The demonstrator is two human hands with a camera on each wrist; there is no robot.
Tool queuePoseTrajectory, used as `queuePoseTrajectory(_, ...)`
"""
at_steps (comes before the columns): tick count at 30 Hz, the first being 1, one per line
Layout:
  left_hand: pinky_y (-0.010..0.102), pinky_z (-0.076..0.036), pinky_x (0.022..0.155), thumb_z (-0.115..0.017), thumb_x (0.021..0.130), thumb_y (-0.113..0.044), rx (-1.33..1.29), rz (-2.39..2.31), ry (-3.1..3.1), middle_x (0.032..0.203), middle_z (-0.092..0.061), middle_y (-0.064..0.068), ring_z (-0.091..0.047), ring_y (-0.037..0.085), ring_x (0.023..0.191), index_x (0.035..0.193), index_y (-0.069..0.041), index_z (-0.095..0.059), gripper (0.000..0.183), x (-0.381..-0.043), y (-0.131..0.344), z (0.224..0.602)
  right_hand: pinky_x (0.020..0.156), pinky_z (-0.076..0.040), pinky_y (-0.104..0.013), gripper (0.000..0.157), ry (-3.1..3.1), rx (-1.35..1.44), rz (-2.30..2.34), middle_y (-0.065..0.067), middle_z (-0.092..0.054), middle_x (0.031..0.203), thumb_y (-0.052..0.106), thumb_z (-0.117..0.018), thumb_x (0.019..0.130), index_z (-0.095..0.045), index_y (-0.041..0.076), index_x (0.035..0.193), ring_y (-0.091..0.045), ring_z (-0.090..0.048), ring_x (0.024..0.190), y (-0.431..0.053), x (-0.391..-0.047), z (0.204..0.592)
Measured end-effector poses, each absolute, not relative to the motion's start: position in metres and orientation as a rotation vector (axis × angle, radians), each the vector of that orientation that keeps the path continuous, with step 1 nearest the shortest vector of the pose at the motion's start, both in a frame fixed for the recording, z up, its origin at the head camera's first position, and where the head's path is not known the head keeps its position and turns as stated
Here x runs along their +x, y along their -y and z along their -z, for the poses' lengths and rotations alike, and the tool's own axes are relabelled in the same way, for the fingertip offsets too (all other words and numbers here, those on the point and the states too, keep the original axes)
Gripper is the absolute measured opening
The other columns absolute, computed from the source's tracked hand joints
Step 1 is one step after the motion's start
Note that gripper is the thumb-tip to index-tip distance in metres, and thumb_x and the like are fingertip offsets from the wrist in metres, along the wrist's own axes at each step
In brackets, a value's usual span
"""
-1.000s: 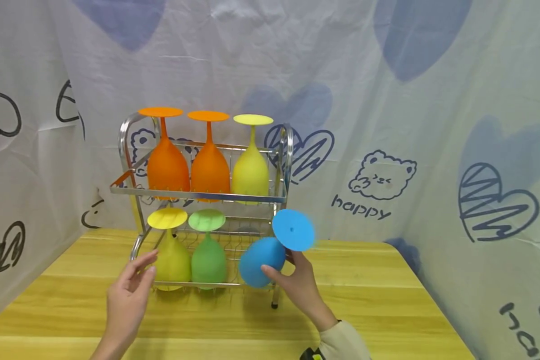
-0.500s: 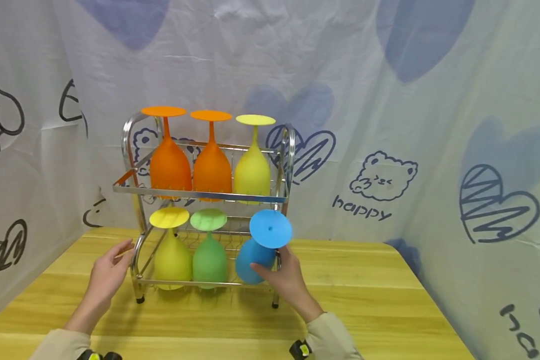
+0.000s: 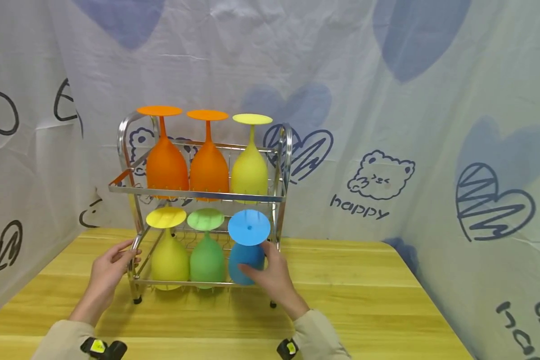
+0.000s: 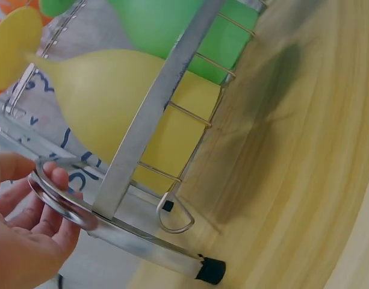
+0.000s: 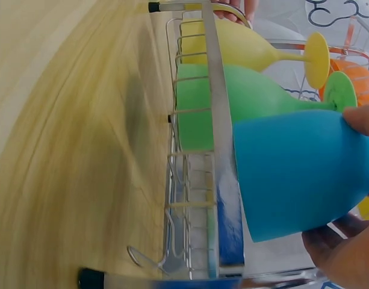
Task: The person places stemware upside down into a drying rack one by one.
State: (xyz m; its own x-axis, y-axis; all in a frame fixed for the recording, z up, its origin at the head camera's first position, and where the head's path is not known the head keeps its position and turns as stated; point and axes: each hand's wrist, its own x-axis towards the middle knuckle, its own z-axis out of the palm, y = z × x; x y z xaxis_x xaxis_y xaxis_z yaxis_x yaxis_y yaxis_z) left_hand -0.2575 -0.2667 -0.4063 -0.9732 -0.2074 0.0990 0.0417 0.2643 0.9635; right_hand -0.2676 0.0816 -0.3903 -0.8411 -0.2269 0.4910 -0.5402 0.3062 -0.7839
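In the head view my right hand (image 3: 275, 281) grips the bowl of a blue goblet (image 3: 249, 227), held upside down and slightly tilted at the right end of the rack's lower tier. The right wrist view has the blue bowl (image 5: 298, 174) with its rim close by the front rail (image 5: 223, 150), thumb and fingers on either side. My left hand (image 3: 109, 274) holds the left side frame of the metal two-tier rack (image 3: 198, 195); its fingers curl at the bent tube (image 4: 64, 208). Beside the blue one, a green goblet (image 3: 208, 262) and a yellow goblet (image 3: 170, 260) stand inverted.
Two orange goblets (image 3: 166, 167) and a pale yellow goblet (image 3: 250, 175) stand upside down on the upper tier. The rack rests on a wooden table (image 3: 351, 300). A printed cloth backdrop (image 3: 324, 60) hangs close behind and along both sides.
My right hand has carried the blue goblet left, beside the green one, and it tilts less. My left hand has moved from near the yellow goblet to the rack's left side frame.
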Motion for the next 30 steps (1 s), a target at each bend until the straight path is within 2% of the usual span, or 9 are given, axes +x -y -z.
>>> queuePoseTrajectory(2, 0.013, -0.048, 0.074, -0.051, 0.101, -0.031, 0.149, 1.923, 2.229, 0.095, -0.063, -0.023, -0.059, -0.006, 0.084, 0.148, 0.001, -0.032, 0.060, -0.259, 0.270, 0.410, 0.097, -0.042, -0.061, 0.068, 2.289, 0.677, -1.564, -0.023, -0.050, 0.134, 0.017, -0.076, 0.083, -0.044, -0.005, 0.138, -0.042, -0.048, 0.123, -0.079, -0.268, 0.391)
queuePoseTrajectory(5, 0.013, -0.049, 0.075, -0.057, 0.098, -0.029, 0.102, 2.138, 2.059, 0.092, -0.064, -0.022, -0.060, -0.002, 0.085, 0.141, -0.016, -0.047, 0.045, -0.260, 0.274, 0.415, 0.094, -0.043, -0.062, 0.070, 2.308, 0.626, -1.539, -0.024, -0.050, 0.134, 0.020, -0.076, 0.083, -0.044, -0.003, 0.140, -0.043, -0.048, 0.122, -0.074, -0.270, 0.390)
queuePoseTrajectory(7, 0.014, -0.050, 0.075, -0.060, 0.097, -0.023, 0.063, 2.260, 1.929, 0.093, -0.066, -0.018, -0.060, 0.001, 0.085, 0.125, -0.026, -0.060, 0.028, -0.261, 0.276, 0.417, 0.093, -0.044, -0.062, 0.069, 2.319, 0.596, -1.513, -0.024, -0.050, 0.133, 0.021, -0.075, 0.083, -0.045, -0.002, 0.140, -0.044, -0.049, 0.120, -0.071, -0.273, 0.390)
queuePoseTrajectory(9, 0.015, -0.050, 0.074, -0.061, 0.096, -0.019, 0.043, 2.328, 1.846, 0.093, -0.067, -0.015, -0.061, 0.002, 0.085, 0.108, -0.033, -0.066, 0.019, -0.261, 0.276, 0.418, 0.092, -0.045, -0.062, 0.068, 2.329, 0.578, -1.486, -0.024, -0.050, 0.132, 0.021, -0.075, 0.082, -0.046, -0.001, 0.140, -0.044, -0.050, 0.119, -0.068, -0.276, 0.390)
queuePoseTrajectory(12, 0.015, -0.050, 0.074, -0.063, 0.095, -0.015, 0.042, 2.372, 1.772, 0.094, -0.067, -0.013, -0.060, 0.002, 0.086, 0.101, -0.036, -0.071, 0.023, -0.261, 0.276, 0.418, 0.092, -0.045, -0.062, 0.068, 2.350, 0.550, -1.479, -0.025, -0.049, 0.133, 0.020, -0.075, 0.083, -0.045, -0.001, 0.140, -0.044, -0.050, 0.119, -0.064, -0.279, 0.394)
queuePoseTrajectory(20, 0.012, -0.049, 0.077, -0.067, 0.092, -0.018, 0.062, 2.350, 1.765, 0.093, -0.065, -0.012, -0.060, 0.000, 0.088, 0.104, -0.033, -0.071, 0.020, -0.261, 0.274, 0.416, 0.091, -0.046, -0.060, 0.067, 2.432, 0.444, -1.445, -0.028, -0.049, 0.131, 0.020, -0.072, 0.085, -0.043, -0.008, 0.138, -0.046, -0.050, 0.117, -0.057, -0.282, 0.402)
queuePoseTrajectory(30, 0.012, -0.049, 0.077, -0.062, 0.095, -0.014, 0.073, 2.352, 1.743, 0.091, -0.065, -0.011, -0.061, 0.000, 0.087, 0.102, -0.033, -0.071, 0.023, -0.260, 0.272, 0.417, 0.090, -0.047, -0.060, 0.070, 2.535, 0.338, -1.436, -0.029, -0.047, 0.131, 0.025, -0.070, 0.086, -0.040, -0.008, 0.139, -0.045, -0.050, 0.116, -0.054, -0.287, 0.408)
